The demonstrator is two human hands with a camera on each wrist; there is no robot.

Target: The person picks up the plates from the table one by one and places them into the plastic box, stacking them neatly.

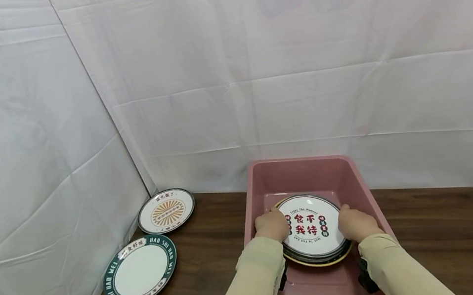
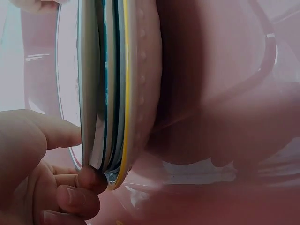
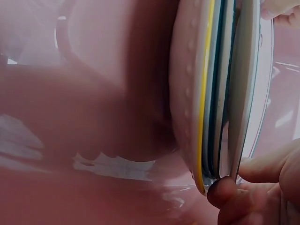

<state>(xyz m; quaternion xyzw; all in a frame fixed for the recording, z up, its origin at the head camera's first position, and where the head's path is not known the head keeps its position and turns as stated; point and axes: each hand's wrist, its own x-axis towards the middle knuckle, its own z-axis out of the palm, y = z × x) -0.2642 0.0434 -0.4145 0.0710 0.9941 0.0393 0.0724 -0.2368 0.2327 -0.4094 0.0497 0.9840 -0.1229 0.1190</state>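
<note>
A white plate [image 1: 314, 247] with red and green lettering tops a plate stack [image 1: 321, 263] inside a pink tub [image 1: 298, 160]. My left hand [image 1: 271, 226] pinches this plate's left rim, thumb on the upper face and fingers curled at the edge. On the opposite rim, my right hand [image 1: 357, 222] pinches the same plate in a like way. Both wrist views show a narrow gap between the top plate [image 3: 244, 93] and the plates below. Lowest in the stack is a yellow-rimmed plate [image 2: 140, 89] with a beaded pale outside.
Left of the tub, a green-rimmed plate [image 1: 141, 272] lies on the dark wooden table [image 1: 209, 265]. Behind it, a white plate with an orange sunburst [image 1: 167, 211] lies near the corner. White cloth walls [image 1: 226, 69] stand behind and at the left.
</note>
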